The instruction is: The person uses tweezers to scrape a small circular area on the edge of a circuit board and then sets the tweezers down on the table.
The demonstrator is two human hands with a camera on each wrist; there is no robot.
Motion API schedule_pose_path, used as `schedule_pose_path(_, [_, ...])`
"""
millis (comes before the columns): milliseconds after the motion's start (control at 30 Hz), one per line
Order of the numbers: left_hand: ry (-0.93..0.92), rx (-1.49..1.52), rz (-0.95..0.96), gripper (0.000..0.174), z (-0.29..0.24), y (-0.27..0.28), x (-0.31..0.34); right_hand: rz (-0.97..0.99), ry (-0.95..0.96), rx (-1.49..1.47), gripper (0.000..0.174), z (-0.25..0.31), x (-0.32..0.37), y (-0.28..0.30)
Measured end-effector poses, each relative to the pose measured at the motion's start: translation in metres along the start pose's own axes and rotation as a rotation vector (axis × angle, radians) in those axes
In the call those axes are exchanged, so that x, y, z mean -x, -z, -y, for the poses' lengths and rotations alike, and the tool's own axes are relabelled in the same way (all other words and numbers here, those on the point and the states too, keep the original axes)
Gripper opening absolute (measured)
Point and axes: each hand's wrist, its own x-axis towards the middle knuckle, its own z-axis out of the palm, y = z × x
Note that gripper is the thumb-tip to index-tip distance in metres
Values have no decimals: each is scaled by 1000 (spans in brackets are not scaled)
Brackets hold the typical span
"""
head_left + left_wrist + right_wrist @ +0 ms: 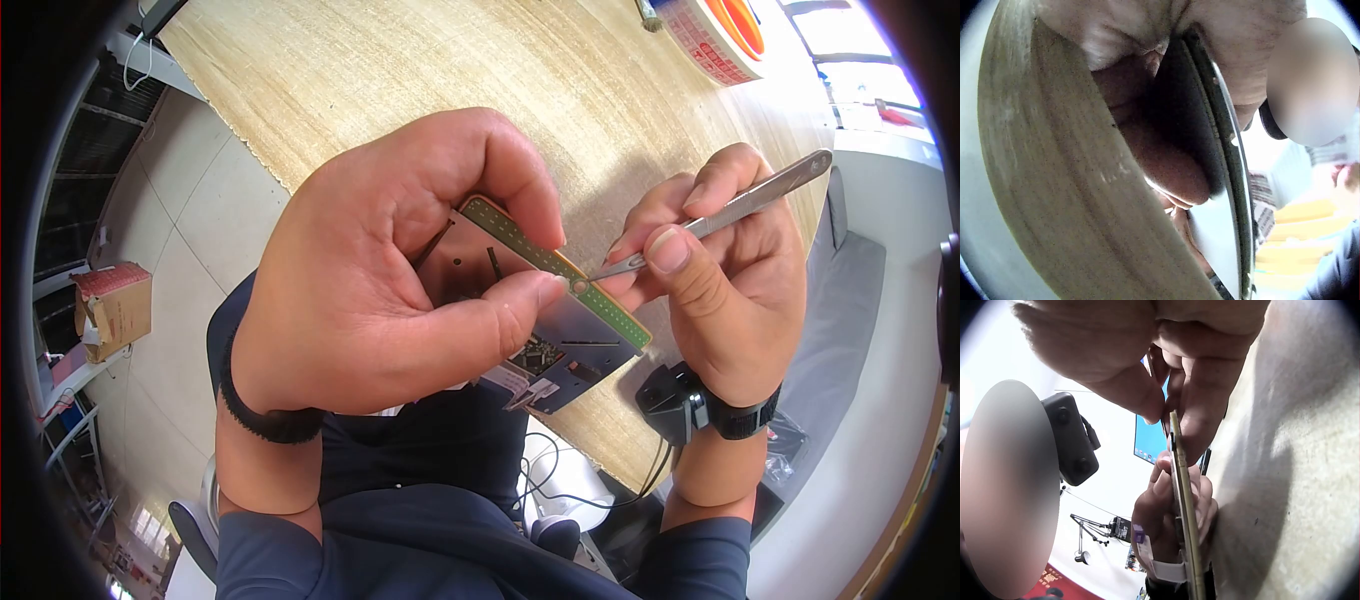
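Note:
My left hand (400,270) grips a circuit board (590,365) with a grey metal plate and a green edge strip. Its thumb lies over the plate near that strip, while other fingers are hidden behind the board. A slim silver scalpel (745,205) is pinched between the thumb and fingers of my right hand (735,270). The scalpel's tip meets the green strip beside a small round spot, close to the left thumbtip. In the right wrist view the board (1188,519) appears edge-on; the left wrist view shows the board (1219,137) tilted above the table.
Under the hands spreads a wooden table (320,80). A white and red round container (705,45) with an orange rim stands at its far right, near a brush (649,15). A cable (600,502) hangs by the lap. A cardboard box (115,310) is off to the left.

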Motion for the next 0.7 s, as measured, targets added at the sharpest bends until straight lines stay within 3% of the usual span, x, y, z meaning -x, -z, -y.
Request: schedule_pose_path(700, [68,-20,19,29,-5,2,0,2,28,18,27,2,1,0])
